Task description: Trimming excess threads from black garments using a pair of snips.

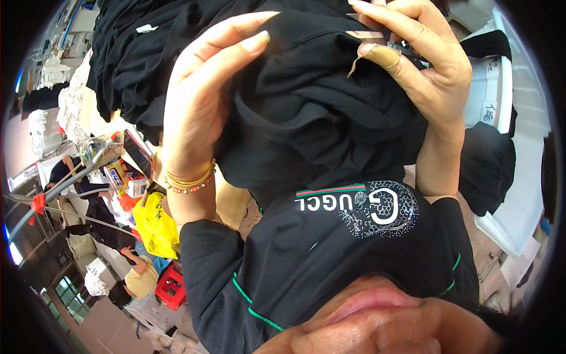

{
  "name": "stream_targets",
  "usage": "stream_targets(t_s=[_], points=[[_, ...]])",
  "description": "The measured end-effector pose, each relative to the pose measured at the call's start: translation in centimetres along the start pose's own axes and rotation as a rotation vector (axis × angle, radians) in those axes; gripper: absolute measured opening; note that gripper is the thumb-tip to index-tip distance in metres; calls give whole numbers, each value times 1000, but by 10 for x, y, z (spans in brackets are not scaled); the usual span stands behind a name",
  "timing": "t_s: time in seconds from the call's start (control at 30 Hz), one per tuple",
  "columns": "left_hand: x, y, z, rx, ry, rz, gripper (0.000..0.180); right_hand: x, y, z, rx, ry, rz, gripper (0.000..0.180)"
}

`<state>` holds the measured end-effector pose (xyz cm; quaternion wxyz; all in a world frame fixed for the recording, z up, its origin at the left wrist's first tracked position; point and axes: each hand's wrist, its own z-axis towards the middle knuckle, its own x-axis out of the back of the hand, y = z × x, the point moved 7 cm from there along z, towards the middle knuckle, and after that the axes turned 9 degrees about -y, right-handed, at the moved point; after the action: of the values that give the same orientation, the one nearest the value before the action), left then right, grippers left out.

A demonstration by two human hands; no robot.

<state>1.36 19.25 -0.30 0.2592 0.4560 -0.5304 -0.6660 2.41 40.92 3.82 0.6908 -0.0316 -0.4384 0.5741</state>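
Note:
Black cloth (318, 112) hangs in folds between my raised hands, with a seam running along its upper part. My left hand (203, 88) has its thumb and fingers closed on the cloth's upper left edge; a beaded bracelet circles that wrist. At the upper right, my right hand (427, 65) grips small metal thread snips (364, 35), their blades pointing left beside the seam. Tan tape (383, 55) with a loose end wraps the right thumb. The rest of the snips is partly hidden by the fingers.
Black fabric (132, 65) is heaped at the far left. White plastic bins (501, 115) stand at the right, a black cloth bundle (488, 168) against them. A yellow bag (154, 224), a red crate (171, 288) and another person (140, 278) are at the left.

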Motion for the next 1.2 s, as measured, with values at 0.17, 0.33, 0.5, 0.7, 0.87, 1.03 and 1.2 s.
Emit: stream_targets(t_s=[0.17, 0.33, 0.5, 0.7, 0.87, 1.03, 1.2], points=[[-17, 8, 5, -68, -99, 95, 34, 0, -30, 23, -139, -139, -26, 42], [-15, 13, 1, -216, 15, 412, 36, -8, -30, 27, -157, -156, -40, 42], [-42, 18, 5, -62, 31, 146, 45, -5, -27, 26, -167, -162, -60, 41], [-28, 18, 29, -839, -764, -106, 47, -9, -29, 31, -123, -170, -52, 38], [-30, 27, -7, -189, -40, 293, 33, -15, -18, 23, 86, -171, -21, 21], [-39, 41, -10, -144, -490, 1154, 71, 24, 3, -7, 15, -6, -5, 33], [-34, 53, 3, -136, -560, 1489, 45, 53, 43, -34, -160, 176, 56, 32]])
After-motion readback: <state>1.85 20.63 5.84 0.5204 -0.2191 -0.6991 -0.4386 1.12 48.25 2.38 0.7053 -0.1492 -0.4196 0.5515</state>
